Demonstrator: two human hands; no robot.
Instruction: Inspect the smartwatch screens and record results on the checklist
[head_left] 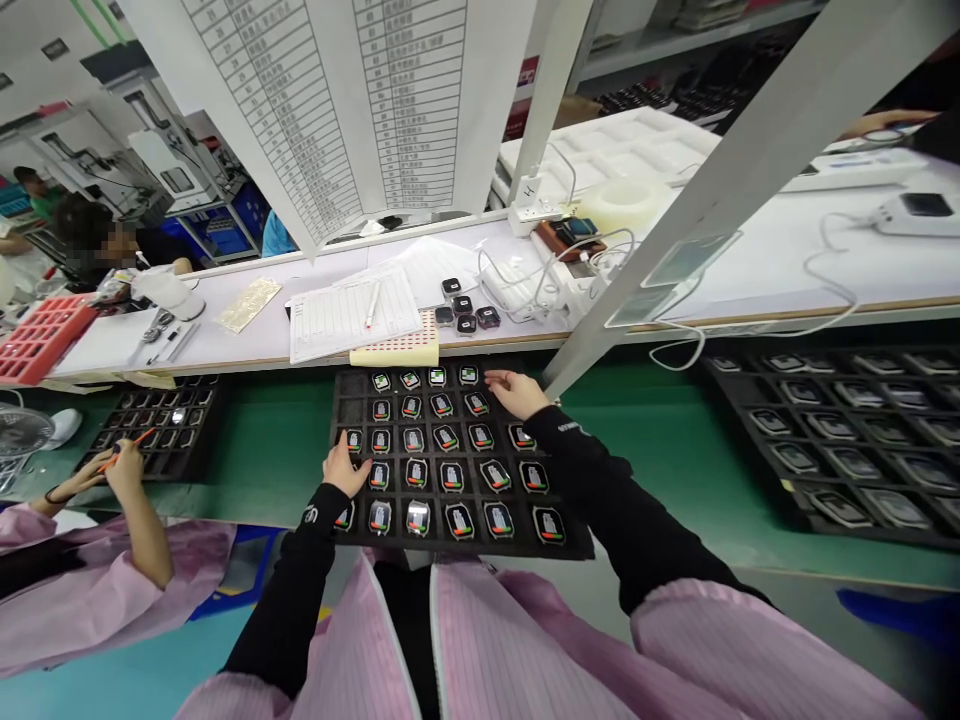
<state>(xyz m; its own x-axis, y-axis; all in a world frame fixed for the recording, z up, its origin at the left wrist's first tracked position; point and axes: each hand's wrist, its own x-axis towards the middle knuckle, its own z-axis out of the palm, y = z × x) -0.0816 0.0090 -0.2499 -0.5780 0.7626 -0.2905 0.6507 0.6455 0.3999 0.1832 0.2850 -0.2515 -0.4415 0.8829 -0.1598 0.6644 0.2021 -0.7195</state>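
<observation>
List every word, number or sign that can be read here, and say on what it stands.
"H": dark mark on the white power strip, as far as I can tell.
Hanging printed tables: rows of text, too small to read.
Form sheet on the bench: too small.
Black sleeves: white prints, blurred.
Watch screens in the tray: battery icons only, no legible figures.

Black trays (pixel 349 383) on green belt (pixel 277 450)
</observation>
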